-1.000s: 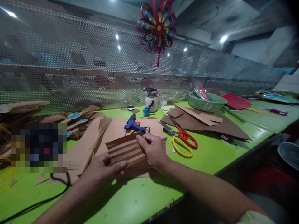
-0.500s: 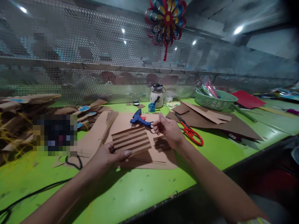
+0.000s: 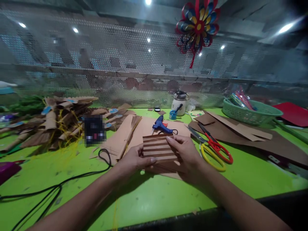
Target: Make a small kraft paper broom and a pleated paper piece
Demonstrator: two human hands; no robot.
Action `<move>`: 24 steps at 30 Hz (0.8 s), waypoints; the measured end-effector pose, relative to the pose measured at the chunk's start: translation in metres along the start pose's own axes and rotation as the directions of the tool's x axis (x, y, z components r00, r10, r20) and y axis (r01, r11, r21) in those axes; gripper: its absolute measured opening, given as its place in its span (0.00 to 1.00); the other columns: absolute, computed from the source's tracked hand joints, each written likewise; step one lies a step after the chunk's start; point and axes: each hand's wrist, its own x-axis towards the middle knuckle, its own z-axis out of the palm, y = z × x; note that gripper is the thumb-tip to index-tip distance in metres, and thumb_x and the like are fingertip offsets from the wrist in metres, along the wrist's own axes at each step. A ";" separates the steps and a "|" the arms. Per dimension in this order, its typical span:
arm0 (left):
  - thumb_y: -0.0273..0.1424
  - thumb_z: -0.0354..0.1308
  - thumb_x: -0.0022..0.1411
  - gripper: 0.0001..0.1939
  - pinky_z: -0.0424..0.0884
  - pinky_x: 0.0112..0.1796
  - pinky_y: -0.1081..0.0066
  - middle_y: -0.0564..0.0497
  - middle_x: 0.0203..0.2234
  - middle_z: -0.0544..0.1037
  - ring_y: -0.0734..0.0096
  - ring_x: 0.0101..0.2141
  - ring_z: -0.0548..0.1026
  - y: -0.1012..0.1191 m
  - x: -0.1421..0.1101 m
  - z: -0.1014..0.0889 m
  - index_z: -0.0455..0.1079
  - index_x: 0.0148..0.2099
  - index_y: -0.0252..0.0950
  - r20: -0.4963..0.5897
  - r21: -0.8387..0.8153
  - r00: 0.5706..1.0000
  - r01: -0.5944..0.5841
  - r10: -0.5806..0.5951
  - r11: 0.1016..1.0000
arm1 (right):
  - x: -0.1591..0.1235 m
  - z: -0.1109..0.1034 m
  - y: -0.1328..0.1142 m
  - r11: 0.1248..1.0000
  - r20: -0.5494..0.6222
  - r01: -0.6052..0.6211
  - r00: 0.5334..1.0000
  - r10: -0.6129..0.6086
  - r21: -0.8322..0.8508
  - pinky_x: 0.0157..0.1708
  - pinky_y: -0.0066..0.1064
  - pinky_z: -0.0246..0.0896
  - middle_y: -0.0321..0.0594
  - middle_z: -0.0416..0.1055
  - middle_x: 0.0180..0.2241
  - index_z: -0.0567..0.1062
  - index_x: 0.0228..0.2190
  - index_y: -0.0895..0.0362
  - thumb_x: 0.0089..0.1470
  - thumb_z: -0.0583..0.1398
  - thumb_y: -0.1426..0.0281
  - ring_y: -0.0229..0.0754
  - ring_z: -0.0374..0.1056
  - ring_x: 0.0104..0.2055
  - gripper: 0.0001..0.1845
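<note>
A pleated piece of brown paper (image 3: 157, 149) is held just above a flat brown sheet (image 3: 144, 128) on the green table (image 3: 156, 199). My left hand (image 3: 134, 158) grips its left edge, thumb on top. My right hand (image 3: 187, 155) is closed on its right side, fingers over the top folds. A blue glue gun (image 3: 161, 125) lies right behind the paper. Yellow-handled scissors (image 3: 211, 154) and red-handled scissors (image 3: 218, 146) lie just right of my right hand.
A heap of folded brown paper pieces with yellow string (image 3: 55, 122) fills the left. A black cable (image 3: 60, 184) snakes across the front left. A white jar (image 3: 179, 102), a green basket (image 3: 250, 112) and dark brown sheets (image 3: 264, 138) stand at the back right, before a perforated metal screen (image 3: 120, 73).
My right hand came back from near the glue gun and closed on the pleated paper again. The view swung left, so more of the paper heap shows.
</note>
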 end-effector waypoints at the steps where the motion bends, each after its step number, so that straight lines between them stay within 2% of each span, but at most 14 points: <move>1: 0.32 0.71 0.43 0.28 0.71 0.29 0.73 0.45 0.34 0.78 0.69 0.30 0.76 -0.001 0.002 -0.002 0.68 0.48 0.34 -0.014 -0.002 1.000 0.000 0.000 1.000 | 0.001 -0.001 0.000 0.999 -0.030 0.028 0.999 -0.029 -0.023 0.23 0.29 0.51 0.34 0.64 0.20 0.73 0.23 0.59 0.46 0.63 0.54 0.36 0.57 0.22 0.19; 4: 0.33 0.70 0.43 0.23 0.65 0.23 0.77 0.53 0.22 0.73 0.76 0.22 0.71 0.001 0.005 -0.008 0.69 0.41 0.34 -0.167 0.006 0.985 -0.041 0.041 0.999 | 0.001 -0.005 -0.004 0.981 -0.137 0.150 0.976 -0.166 -0.125 0.23 0.29 0.50 0.33 0.60 0.19 0.70 0.20 0.57 0.50 0.61 0.56 0.35 0.54 0.22 0.18; 6: 0.35 0.68 0.45 0.16 0.61 0.21 0.79 0.57 0.17 0.69 0.79 0.19 0.67 0.005 0.006 -0.010 0.68 0.35 0.34 -0.295 0.040 0.950 -0.100 0.107 0.994 | -0.001 -0.006 -0.006 0.933 -0.190 0.246 0.935 -0.300 -0.262 0.24 0.30 0.50 0.33 0.58 0.19 0.68 0.19 0.56 0.52 0.59 0.59 0.37 0.54 0.23 0.17; 7: 0.36 0.67 0.47 0.14 0.61 0.21 0.79 0.56 0.17 0.68 0.80 0.19 0.66 0.007 0.005 -0.010 0.68 0.32 0.34 -0.320 0.055 0.938 -0.125 0.136 0.991 | -0.002 -0.006 -0.007 0.889 -0.193 0.290 0.908 -0.373 -0.354 0.25 0.30 0.50 0.33 0.59 0.19 0.67 0.19 0.56 0.54 0.58 0.61 0.37 0.55 0.23 0.16; 9: 0.39 0.65 0.51 0.13 0.64 0.23 0.77 0.52 0.22 0.71 0.77 0.21 0.68 0.011 0.001 -0.006 0.70 0.32 0.34 -0.270 0.031 0.951 -0.144 0.147 0.989 | -0.006 -0.003 -0.005 0.754 -0.124 0.387 0.845 -0.521 -0.530 0.27 0.32 0.52 0.35 0.61 0.22 0.68 0.22 0.55 0.56 0.56 0.65 0.39 0.57 0.26 0.13; 11: 0.42 0.61 0.54 0.15 0.69 0.28 0.72 0.47 0.31 0.75 0.72 0.27 0.72 0.013 -0.004 0.002 0.72 0.38 0.35 -0.135 -0.043 0.983 -0.129 0.122 0.991 | -0.010 0.003 0.000 0.579 0.039 0.503 0.775 -0.631 -0.642 0.30 0.34 0.54 0.38 0.63 0.24 0.70 0.25 0.55 0.57 0.54 0.70 0.41 0.59 0.29 0.09; 14: 0.44 0.59 0.57 0.18 0.69 0.41 0.67 0.44 0.39 0.75 0.65 0.38 0.74 0.012 -0.011 0.013 0.72 0.44 0.36 0.003 -0.112 0.986 -0.163 0.165 0.980 | -0.018 0.016 0.007 0.353 0.295 0.654 0.670 -0.682 -0.670 0.33 0.37 0.56 0.42 0.64 0.26 0.71 0.28 0.58 0.56 0.53 0.75 0.45 0.60 0.32 0.08; 16: 0.42 0.60 0.56 0.19 0.67 0.44 0.67 0.43 0.41 0.75 0.63 0.43 0.73 0.010 -0.012 0.017 0.72 0.46 0.36 0.035 -0.128 0.975 -0.215 0.221 0.968 | -0.022 0.025 0.010 0.258 0.383 0.700 0.617 -0.688 -0.666 0.32 0.37 0.57 0.44 0.64 0.27 0.72 0.31 0.60 0.55 0.53 0.76 0.45 0.59 0.32 0.07; 18: 0.40 0.62 0.55 0.20 0.66 0.44 0.68 0.43 0.42 0.75 0.62 0.44 0.72 0.007 -0.012 0.015 0.71 0.48 0.35 0.053 -0.132 0.968 -0.235 0.244 0.963 | -0.026 0.033 0.011 0.178 0.432 0.726 0.568 -0.701 -0.664 0.32 0.39 0.58 0.45 0.64 0.28 0.71 0.32 0.61 0.55 0.54 0.75 0.46 0.58 0.32 0.06; 20: 0.38 0.61 0.57 0.20 0.67 0.42 0.68 0.41 0.41 0.76 0.63 0.42 0.73 0.004 -0.010 0.011 0.71 0.49 0.33 0.053 -0.144 0.971 -0.222 0.231 0.964 | -0.029 0.039 0.011 0.126 0.470 0.737 0.542 -0.697 -0.664 0.34 0.42 0.60 0.47 0.65 0.30 0.71 0.35 0.63 0.55 0.56 0.73 0.48 0.58 0.34 0.07; 22: 0.38 0.59 0.59 0.19 0.68 0.39 0.69 0.41 0.38 0.77 0.64 0.38 0.74 0.001 -0.008 0.007 0.71 0.48 0.31 0.021 -0.171 0.980 -0.192 0.198 0.966 | -0.032 0.043 0.011 0.125 0.503 0.748 0.550 -0.666 -0.652 0.38 0.46 0.60 0.50 0.66 0.34 0.70 0.41 0.64 0.54 0.59 0.70 0.50 0.59 0.38 0.13; 24: 0.38 0.58 0.59 0.19 0.68 0.37 0.69 0.41 0.35 0.77 0.66 0.34 0.74 0.000 -0.005 0.003 0.72 0.47 0.30 -0.017 -0.189 0.985 -0.174 0.174 0.966 | -0.035 0.043 0.010 0.185 0.515 0.763 0.572 -0.638 -0.619 0.41 0.46 0.61 0.49 0.66 0.37 0.69 0.44 0.63 0.54 0.59 0.70 0.50 0.60 0.40 0.15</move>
